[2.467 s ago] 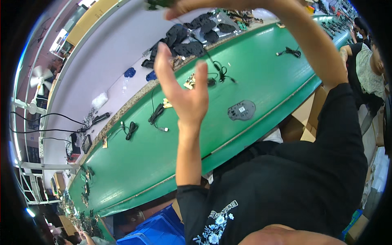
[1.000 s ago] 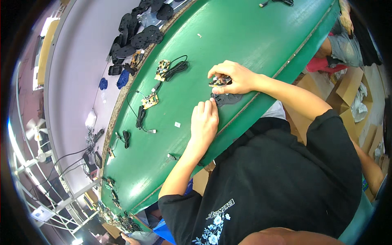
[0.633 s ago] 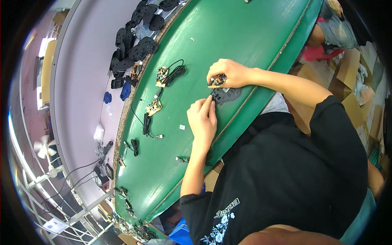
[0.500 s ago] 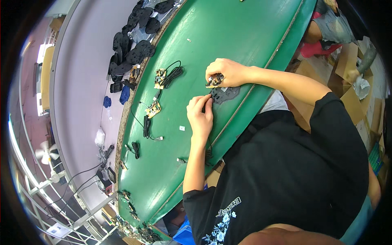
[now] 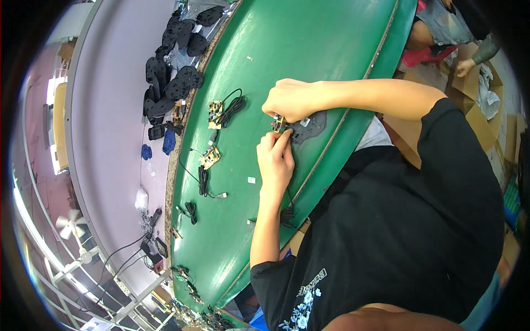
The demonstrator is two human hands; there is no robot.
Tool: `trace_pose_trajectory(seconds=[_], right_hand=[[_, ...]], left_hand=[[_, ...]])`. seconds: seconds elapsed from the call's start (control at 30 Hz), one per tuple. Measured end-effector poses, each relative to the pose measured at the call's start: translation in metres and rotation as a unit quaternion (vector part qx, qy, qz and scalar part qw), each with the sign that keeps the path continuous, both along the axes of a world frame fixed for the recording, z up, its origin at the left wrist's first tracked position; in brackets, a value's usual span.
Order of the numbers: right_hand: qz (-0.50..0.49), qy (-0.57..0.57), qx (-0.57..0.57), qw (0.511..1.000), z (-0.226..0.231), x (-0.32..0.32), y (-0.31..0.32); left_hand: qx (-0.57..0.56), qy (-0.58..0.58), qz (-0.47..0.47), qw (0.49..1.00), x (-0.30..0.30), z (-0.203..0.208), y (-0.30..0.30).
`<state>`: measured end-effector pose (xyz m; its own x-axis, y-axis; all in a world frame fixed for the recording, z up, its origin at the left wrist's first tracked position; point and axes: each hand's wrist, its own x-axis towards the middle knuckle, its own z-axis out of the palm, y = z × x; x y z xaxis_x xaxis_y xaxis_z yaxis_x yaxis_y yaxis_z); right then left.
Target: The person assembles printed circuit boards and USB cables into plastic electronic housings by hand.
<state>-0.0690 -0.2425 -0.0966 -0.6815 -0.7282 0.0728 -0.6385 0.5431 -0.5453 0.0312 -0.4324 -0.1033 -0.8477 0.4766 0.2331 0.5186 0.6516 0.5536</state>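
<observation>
My right hand (image 5: 290, 99) is closed around a small circuit board (image 5: 278, 123), tan with dark parts, just above the green work surface. My left hand (image 5: 275, 160) meets it from below, thumb and fingers pinched together at the board's lower edge; what they pinch is hidden. Beside both hands lies a flat black plastic shell (image 5: 309, 128) with a small pale piece on it, partly covered by my right hand. A black cable (image 5: 287, 215) lies beside my left forearm, near the belt's edge.
Other circuit boards (image 5: 215, 115) with coiled black cables (image 5: 232, 111) lie farther left on the green belt (image 5: 232, 243). Black plastic shells (image 5: 184, 83) are heaped on the pale side table (image 5: 118, 110). At right, another person's hand (image 5: 465, 67) is near open cardboard boxes (image 5: 479, 113).
My right hand has moved slightly left, turning the circuit board to a steeper angle. My left fingertips now meet the board's lower edge. The other person's hand has moved up.
</observation>
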Motion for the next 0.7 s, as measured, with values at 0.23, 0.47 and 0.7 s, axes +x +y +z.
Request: trace_pose_trajectory(seconds=[0.23, 0.47, 0.7], right_hand=[[-0.009, -0.018, 0.022, 1.0, 0.01, -0.005, -0.003], [0.029, -0.198, -0.056, 0.978, 0.023, 0.016, 0.045], [0.049, -0.108, -0.214, 0.97, -0.006, 0.031, 0.053]], left_hand=[[0.031, -0.068, 0.01, 0.997, -0.006, 0.005, -0.002], [0.063, -0.197, -0.006, 0.978, -0.019, 0.011, -0.005], [0.083, -0.252, 0.01, 0.964, -0.029, 0.018, -0.003]])
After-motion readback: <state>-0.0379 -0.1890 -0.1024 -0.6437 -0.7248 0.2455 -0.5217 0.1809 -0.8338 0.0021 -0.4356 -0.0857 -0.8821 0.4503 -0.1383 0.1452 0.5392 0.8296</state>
